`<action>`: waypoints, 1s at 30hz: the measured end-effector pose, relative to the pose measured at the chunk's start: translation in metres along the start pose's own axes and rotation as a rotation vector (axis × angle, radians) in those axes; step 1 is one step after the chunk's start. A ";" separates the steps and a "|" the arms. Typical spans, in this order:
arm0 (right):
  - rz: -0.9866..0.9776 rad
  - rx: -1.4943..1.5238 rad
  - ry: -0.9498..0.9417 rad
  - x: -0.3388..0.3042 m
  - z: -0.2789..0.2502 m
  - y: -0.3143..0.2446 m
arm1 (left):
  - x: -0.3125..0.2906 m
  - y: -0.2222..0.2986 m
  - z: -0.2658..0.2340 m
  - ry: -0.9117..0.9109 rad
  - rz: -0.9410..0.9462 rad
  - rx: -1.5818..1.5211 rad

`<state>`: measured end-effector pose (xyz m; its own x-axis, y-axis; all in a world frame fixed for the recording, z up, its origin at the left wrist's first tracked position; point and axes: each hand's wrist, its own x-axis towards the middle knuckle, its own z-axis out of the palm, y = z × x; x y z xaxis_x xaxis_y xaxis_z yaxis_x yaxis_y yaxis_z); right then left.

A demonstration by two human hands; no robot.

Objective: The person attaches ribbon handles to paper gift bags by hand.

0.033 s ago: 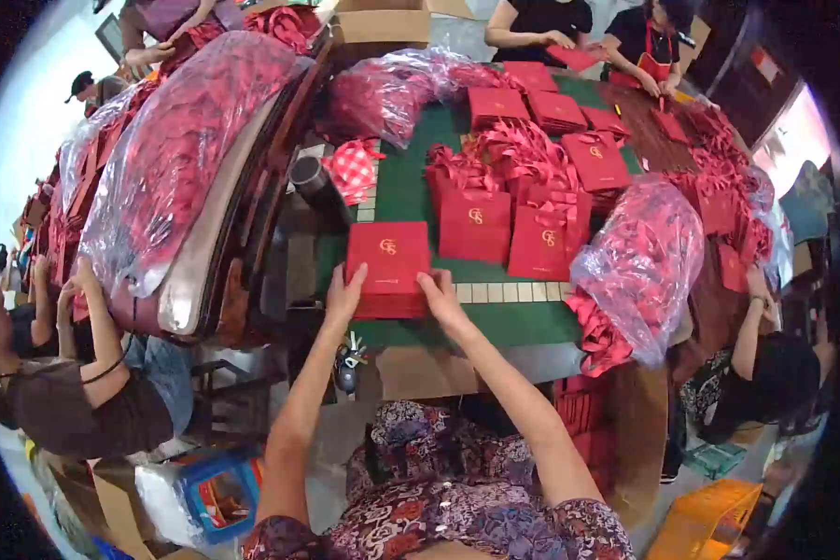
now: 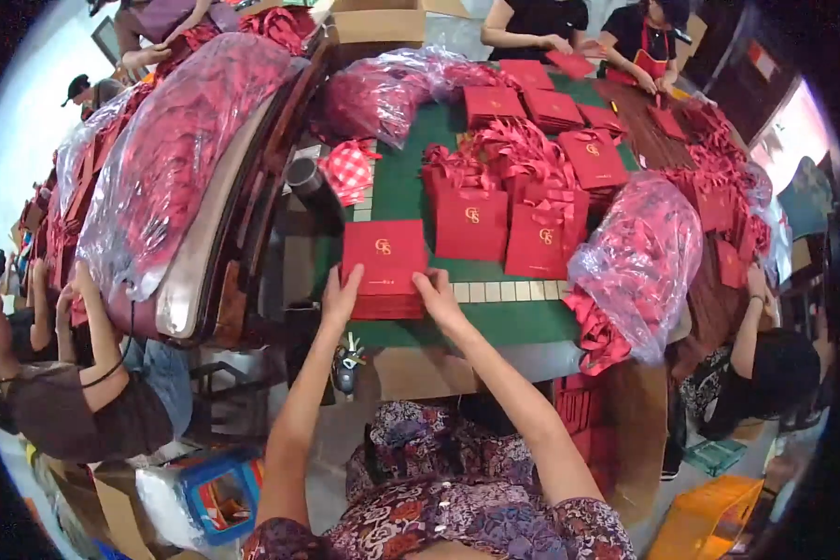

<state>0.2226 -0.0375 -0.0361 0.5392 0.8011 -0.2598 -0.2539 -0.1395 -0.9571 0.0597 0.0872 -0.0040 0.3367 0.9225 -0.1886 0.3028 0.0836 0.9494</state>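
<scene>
Head, 2 hands, 1 held red stack

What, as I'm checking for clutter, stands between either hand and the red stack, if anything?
Nothing visible: the left hand and right hand both hold the red stack. The ribboned bags stand beyond it, to the right.

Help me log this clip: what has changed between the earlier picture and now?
Across the table, the red piece at a co-worker's hands has shifted slightly toward the near side, and another hand now shows at its right; whose is unclear. Unchanged: the left hand and right hand hold the red stack by its sides, and the standing red bags stay put.
</scene>
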 end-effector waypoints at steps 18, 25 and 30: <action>-0.657 -0.897 0.583 -0.122 -0.149 -0.036 | -0.044 0.060 -0.002 -0.197 1.071 1.017; -0.198 -1.325 1.023 -0.140 -0.226 -0.020 | -0.113 0.078 0.022 -0.053 1.295 0.794; -0.397 -1.478 1.046 -0.125 -0.262 -0.004 | -0.162 0.053 0.065 -0.359 1.375 0.750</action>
<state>0.3666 -0.2897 -0.0338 0.7459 0.3488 0.5675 0.5073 -0.8496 -0.1446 0.0786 -0.0824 0.0602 0.8581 -0.0028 0.5135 -0.0801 -0.9885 0.1285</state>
